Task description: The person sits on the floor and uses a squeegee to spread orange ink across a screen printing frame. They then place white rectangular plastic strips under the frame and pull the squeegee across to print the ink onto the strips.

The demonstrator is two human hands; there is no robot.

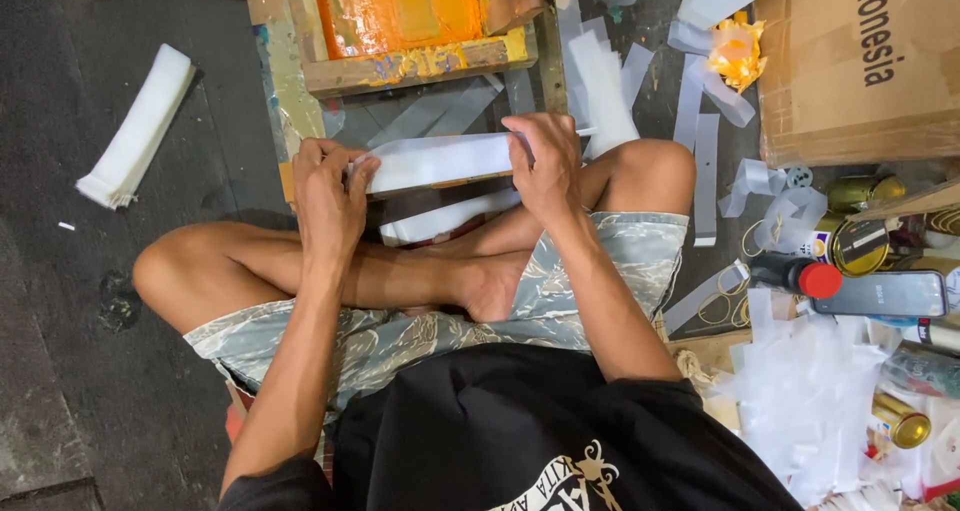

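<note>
Above the crossed legs, a white strip stack (440, 161) is pinched at its ends by left hand (328, 196) and right hand (545, 166) (orange-inked screen frame (410, 31) beyond); loose strips (700, 161) remain scattered on the floor.

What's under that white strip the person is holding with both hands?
Under the white strip lies a wooden board edge, then another white strip over the crossed legs. The left hand and right hand cover its ends.

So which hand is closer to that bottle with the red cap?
Right. The right hand grips the right end of the white strip, on the side of the bottle. The left hand holds the strip's far end.
</note>
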